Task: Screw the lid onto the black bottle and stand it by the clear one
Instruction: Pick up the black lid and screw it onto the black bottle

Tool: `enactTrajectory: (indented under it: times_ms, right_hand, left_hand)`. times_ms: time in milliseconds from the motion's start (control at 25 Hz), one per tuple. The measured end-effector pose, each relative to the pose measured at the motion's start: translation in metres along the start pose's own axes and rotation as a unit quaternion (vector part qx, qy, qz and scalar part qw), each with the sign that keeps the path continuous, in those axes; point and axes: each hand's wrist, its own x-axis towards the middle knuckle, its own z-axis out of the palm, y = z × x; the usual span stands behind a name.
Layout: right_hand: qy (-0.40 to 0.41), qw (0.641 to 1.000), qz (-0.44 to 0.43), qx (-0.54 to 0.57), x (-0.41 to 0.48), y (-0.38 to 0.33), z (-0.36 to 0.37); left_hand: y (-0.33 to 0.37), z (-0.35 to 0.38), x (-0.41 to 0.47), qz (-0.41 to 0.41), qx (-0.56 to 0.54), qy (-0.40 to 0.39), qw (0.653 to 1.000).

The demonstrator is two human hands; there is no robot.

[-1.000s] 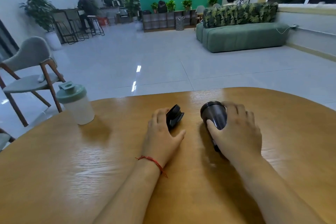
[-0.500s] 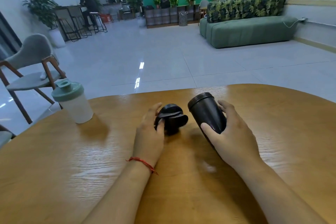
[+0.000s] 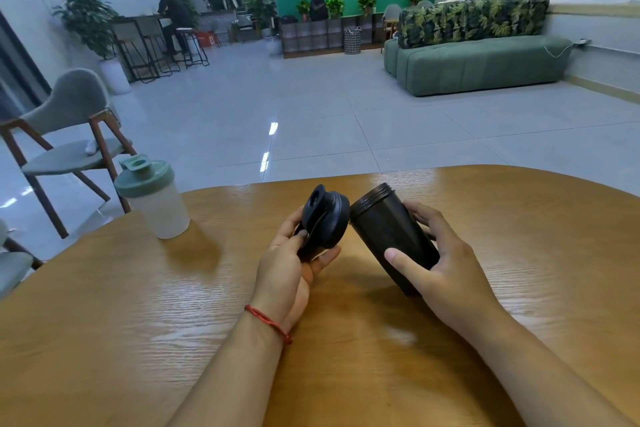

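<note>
My right hand (image 3: 446, 270) grips the black bottle (image 3: 388, 232), which is lifted off the wooden table (image 3: 138, 322) and tilted, its open threaded mouth pointing up and to the left. My left hand (image 3: 291, 263) holds the black lid (image 3: 325, 218) on edge just left of that mouth, almost touching the rim. The clear bottle (image 3: 156, 198) with a pale green lid stands upright near the table's far left edge, well apart from both hands.
The table's curved far edge (image 3: 381, 172) runs just beyond the bottle. A grey chair (image 3: 69, 135) stands on the floor past the left edge. A green sofa (image 3: 478, 59) and two people are far across the room.
Both hands have risen from the table: the right lifted and tilted the black bottle, the left picked up the lid and brought it beside the bottle's mouth.
</note>
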Motion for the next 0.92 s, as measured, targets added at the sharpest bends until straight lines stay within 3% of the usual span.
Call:
enactTrajectory:
  times_ms: [200, 320, 600, 920]
  right_hand:
    - [-0.007, 1.0, -0.027, 0.001, -0.002, 0.004, 0.002]
    - [-0.025, 0.999, -0.046, -0.007, -0.004, 0.005, 0.001]
    - [-0.091, 0.989, -0.114, -0.017, -0.003, 0.008, -0.007]
    - [-0.097, 0.981, -0.166, -0.021, 0.0, 0.012, -0.014]
  left_hand:
    - [0.0, 0.0, -0.008, -0.038, -0.004, -0.068, 0.997]
    - [-0.003, -0.001, -0.008, -0.025, 0.061, -0.105, 0.992]
    - [0.001, -0.015, -0.003, 0.016, 0.138, -0.13, 0.982]
    - [0.007, -0.021, 0.0, 0.023, 0.186, -0.166, 0.968]
